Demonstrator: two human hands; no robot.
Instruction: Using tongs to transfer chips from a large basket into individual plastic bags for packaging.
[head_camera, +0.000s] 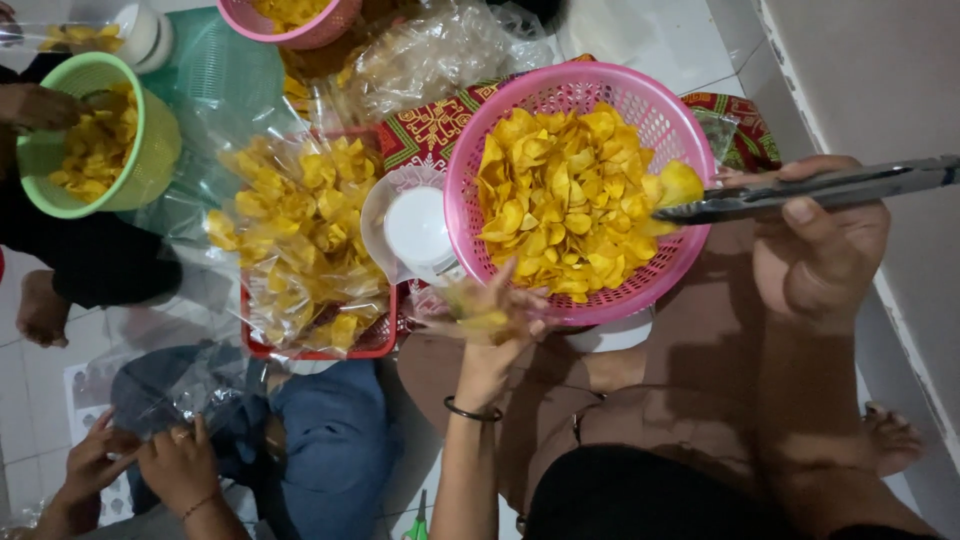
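Sitting on a tiled floor (640, 40), the person had a large pink basket (655, 115) resting over the lap, close enough for both hands to work it without leaning. It was heaped with yellow chips (565, 195), the thing being handled, and they filled it nearly to the rim. Left of it lay filled clear bags of chips (300, 225), piled on a red tray (320, 352), apparently set aside within arm's reach. A green basket (150, 160) of the same chips sat at the far left, where another person's hand (35, 105) rested on its rim, and a second pink basket (290, 25) stood at the top edge. Beside the lap basket stood a white cup (415, 230), handy to the left hand.

The right hand (820, 250) was closed around metal tongs (800, 190), thumb pressed on top; the grip near the handle end let the tips reach across the rim, where they pinched one chip (680, 182) at the basket's edge. The left hand (490, 320) was raised below the basket, blurred, fingers partly spread around what looked like a thin clear bag with a few chips; its exact hold could not be told. At the lower left, a co-worker's two hands (150, 460) pinched a clear bag (185, 385).
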